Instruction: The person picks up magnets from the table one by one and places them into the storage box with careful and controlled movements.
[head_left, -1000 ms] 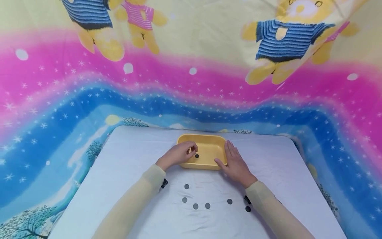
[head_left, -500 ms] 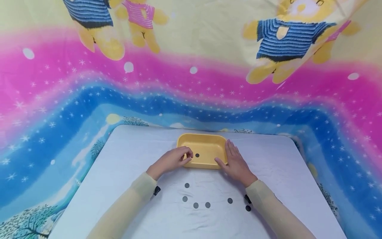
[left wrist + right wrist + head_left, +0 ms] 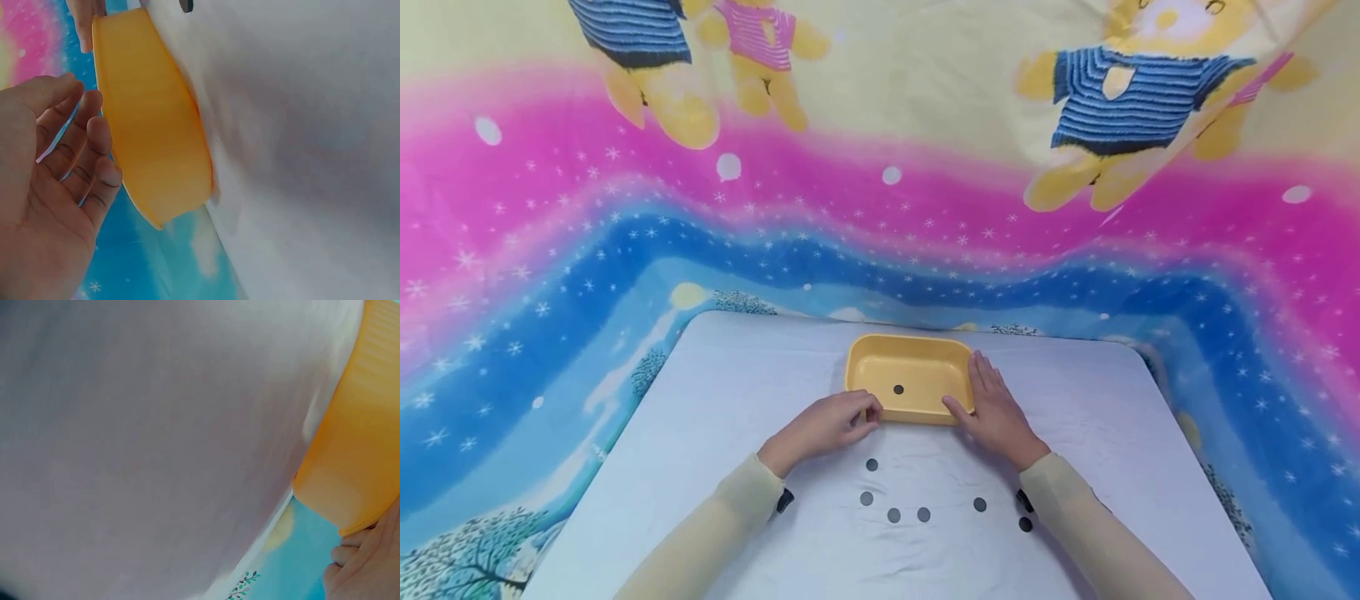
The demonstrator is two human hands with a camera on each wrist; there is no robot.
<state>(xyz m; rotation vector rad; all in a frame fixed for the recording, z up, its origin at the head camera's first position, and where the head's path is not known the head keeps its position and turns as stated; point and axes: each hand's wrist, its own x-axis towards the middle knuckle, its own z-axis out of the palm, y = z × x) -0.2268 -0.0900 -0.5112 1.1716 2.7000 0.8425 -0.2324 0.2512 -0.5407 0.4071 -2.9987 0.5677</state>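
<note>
A yellow plastic box (image 3: 925,350), shallow and without a lid, stands near the far edge of the white table. Inside it lies one small dark round disc (image 3: 898,389). My left hand (image 3: 831,423) is at the box's front left corner, fingers loosely bent. In the left wrist view nothing shows between the left fingers (image 3: 87,140). My right hand (image 3: 998,414) rests against the box's right side, its fingers straight along the outer wall and the thumb over the front rim. Several similar discs lie in front of the box, among them a grey disc (image 3: 872,465).
More discs spread towards the right forearm, including a dark disc (image 3: 1026,524) beside the right sleeve (image 3: 1060,492). A white cloth (image 3: 805,542) covers the table. Behind it hangs a printed curtain (image 3: 880,208) with bears and snowflakes.
My left hand has drawn back from inside the box, left and towards me, to its front left corner. The disc stays in the box. My right hand has kept its place.
</note>
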